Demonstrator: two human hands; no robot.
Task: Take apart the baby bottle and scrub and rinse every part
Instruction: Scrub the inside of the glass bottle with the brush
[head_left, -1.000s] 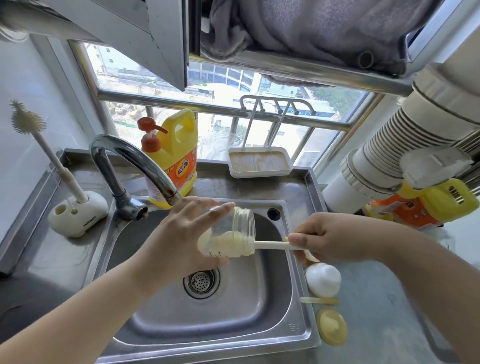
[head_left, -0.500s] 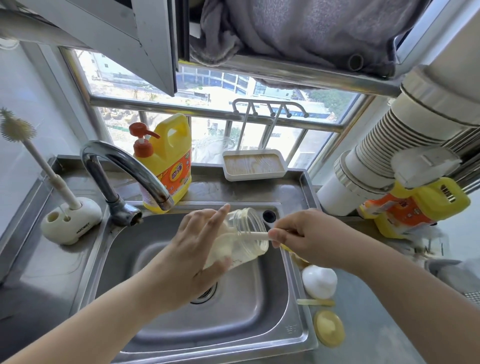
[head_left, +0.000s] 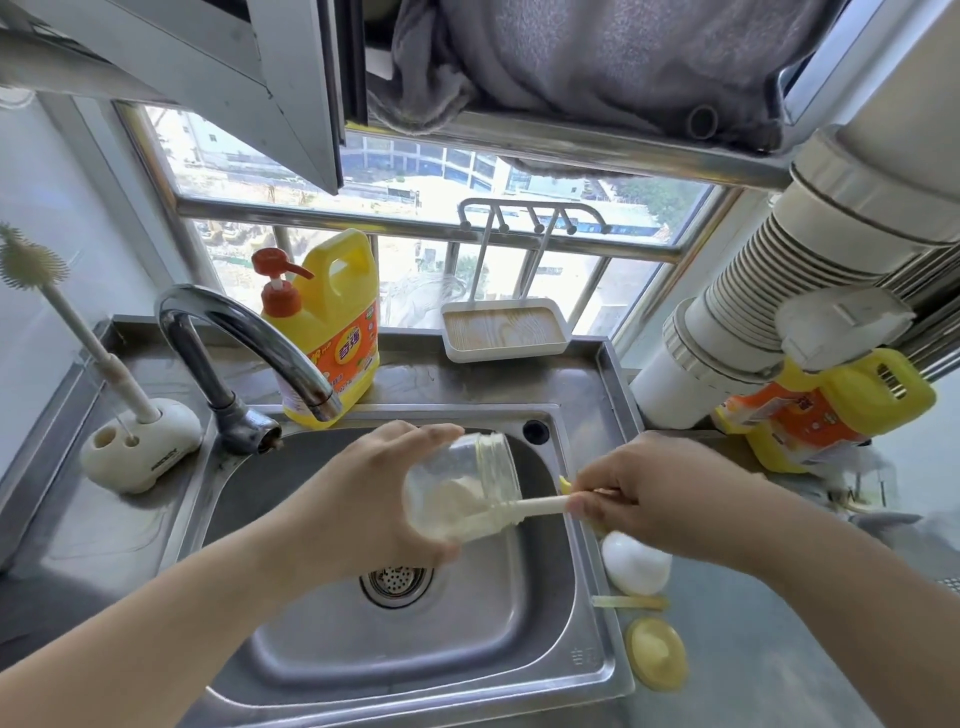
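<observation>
Scrubbing step: left hand (head_left: 363, 499) gripping bottle body (head_left: 462, 488), right hand (head_left: 654, 499) pinching bottle brush (head_left: 540, 505) inside; rinsing likely coming next.

Your bare left forearm reaches in from the lower left, and your left hand (head_left: 363, 499) curls its fingers and thumb around the clear glass bottle body (head_left: 462, 488). Your right arm comes in from the right; your right hand (head_left: 654, 499) pinches the cream plastic brush handle (head_left: 540, 505) between curled fingertips.

Yellow detergent jug (head_left: 332, 332) behind faucet (head_left: 244, 338), white tray (head_left: 505, 328) on ledge, second jug (head_left: 826, 410) far right
</observation>
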